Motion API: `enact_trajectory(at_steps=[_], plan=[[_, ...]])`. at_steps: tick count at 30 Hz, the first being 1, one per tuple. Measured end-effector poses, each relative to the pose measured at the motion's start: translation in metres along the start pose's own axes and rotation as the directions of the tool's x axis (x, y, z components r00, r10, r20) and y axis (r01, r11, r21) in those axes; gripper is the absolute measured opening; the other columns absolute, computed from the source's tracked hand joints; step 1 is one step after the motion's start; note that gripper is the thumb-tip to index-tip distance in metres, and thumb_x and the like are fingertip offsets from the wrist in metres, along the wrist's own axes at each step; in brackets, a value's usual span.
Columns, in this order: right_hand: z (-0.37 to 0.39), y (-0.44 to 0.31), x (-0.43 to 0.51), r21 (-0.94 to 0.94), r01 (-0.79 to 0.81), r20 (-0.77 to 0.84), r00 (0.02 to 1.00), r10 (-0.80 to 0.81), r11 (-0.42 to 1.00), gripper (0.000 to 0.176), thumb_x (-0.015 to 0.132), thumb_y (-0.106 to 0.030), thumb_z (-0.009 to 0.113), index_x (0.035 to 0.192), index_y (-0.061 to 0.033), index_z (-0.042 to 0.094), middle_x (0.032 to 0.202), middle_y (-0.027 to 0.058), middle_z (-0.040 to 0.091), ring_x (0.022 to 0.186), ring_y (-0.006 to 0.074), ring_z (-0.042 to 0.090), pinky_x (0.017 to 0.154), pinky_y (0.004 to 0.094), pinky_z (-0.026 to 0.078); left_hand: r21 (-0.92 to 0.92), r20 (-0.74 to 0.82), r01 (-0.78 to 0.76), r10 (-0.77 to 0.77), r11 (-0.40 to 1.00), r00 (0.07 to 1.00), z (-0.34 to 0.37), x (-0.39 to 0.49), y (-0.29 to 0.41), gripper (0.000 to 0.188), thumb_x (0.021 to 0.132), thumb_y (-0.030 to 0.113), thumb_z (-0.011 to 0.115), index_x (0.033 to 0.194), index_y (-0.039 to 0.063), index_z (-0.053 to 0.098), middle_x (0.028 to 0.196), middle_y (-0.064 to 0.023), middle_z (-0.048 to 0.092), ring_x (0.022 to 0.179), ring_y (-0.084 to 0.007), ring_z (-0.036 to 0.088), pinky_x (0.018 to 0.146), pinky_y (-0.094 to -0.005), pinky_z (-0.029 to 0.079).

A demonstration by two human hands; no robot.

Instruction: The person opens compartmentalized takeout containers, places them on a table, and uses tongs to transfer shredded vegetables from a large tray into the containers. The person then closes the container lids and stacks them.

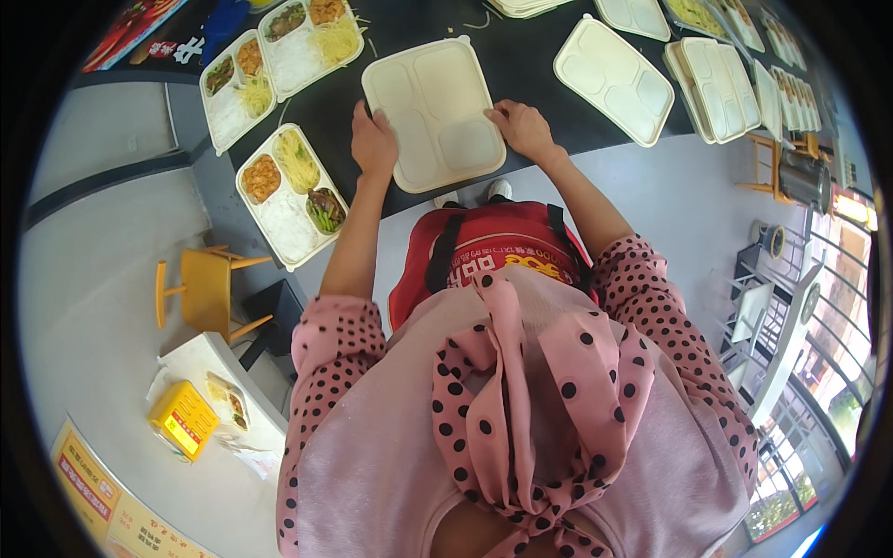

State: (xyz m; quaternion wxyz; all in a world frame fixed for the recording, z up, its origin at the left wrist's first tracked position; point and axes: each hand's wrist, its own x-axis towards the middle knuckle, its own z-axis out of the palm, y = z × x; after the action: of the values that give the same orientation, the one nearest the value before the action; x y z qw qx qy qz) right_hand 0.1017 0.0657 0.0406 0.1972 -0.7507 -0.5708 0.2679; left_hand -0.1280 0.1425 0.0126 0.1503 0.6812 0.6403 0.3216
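Observation:
A cream four-compartment takeaway meal box (436,115) is in front of me at the front edge of the black table (314,104). Its embossed top looks like a lid; whether food is inside cannot be seen. My left hand (374,139) grips its left side and my right hand (523,127) its right side. Left of it lies an uncovered box (289,240) with white rice, orange-brown chunks, pale yellow shreds and a dark dish with greens. Two more filled boxes, a nearer one (227,125) and a farther one (286,70), sit beyond it.
To the right lie a cream compartment lid or box (614,80) and a stack of them (718,91). Another stack (530,5) is at the back. Yellow shreds fill a metal tray (698,17). A yellow chair (206,289) stands left, below the table.

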Motion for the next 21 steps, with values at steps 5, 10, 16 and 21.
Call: enact_trajectory(at_steps=[5,10,16,21], plan=[[0.007,0.009,0.007,0.178,0.032,0.015,0.999,-0.035,0.984,0.032,0.08,-0.033,0.053,0.076,-0.0029,0.062,0.072,0.0175,0.061,0.07,0.0345,0.06,0.066,0.0383,0.048,0.146,0.232,0.139,-0.17,0.98,0.958,-0.005,-0.019,0.003,0.022,0.09,0.026,0.036,0.09,0.004,0.038,0.067,-0.0248,0.057,0.065,-0.0444,0.056,0.059,-0.0528,0.043],[0.003,0.026,-0.008,0.445,-0.329,0.441,0.89,0.116,0.833,0.024,0.078,-0.023,0.062,0.075,0.0005,0.058,0.068,0.0114,0.06,0.062,0.0213,0.061,0.058,0.0302,0.051,0.176,0.235,0.153,-0.193,0.972,0.953,-0.002,-0.017,0.001,0.022,0.09,0.026,0.036,0.089,0.004,0.038,0.066,-0.0254,0.057,0.064,-0.0446,0.056,0.058,-0.0526,0.044],[0.016,0.039,-0.027,0.734,-0.442,0.494,0.868,0.04,0.515,0.018,0.078,-0.014,0.064,0.077,-0.0014,0.051,0.073,0.007,0.057,0.065,0.0158,0.06,0.058,0.0282,0.054,0.134,0.193,0.146,-0.17,0.98,0.966,0.001,-0.021,-0.002,0.022,0.09,0.026,0.036,0.089,0.004,0.04,0.067,-0.0259,0.057,0.065,-0.045,0.056,0.058,-0.0532,0.043],[0.01,0.044,0.003,0.585,-0.306,0.38,0.922,0.08,0.751,0.023,0.075,-0.019,0.067,0.081,-0.0003,0.055,0.072,0.0065,0.06,0.062,0.0131,0.06,0.054,0.0269,0.052,0.009,0.215,0.151,-0.149,0.989,0.965,0.005,-0.019,-0.01,0.023,0.088,0.025,0.04,0.087,0.002,0.043,0.066,-0.0241,0.057,0.062,-0.0419,0.057,0.056,-0.051,0.044]])
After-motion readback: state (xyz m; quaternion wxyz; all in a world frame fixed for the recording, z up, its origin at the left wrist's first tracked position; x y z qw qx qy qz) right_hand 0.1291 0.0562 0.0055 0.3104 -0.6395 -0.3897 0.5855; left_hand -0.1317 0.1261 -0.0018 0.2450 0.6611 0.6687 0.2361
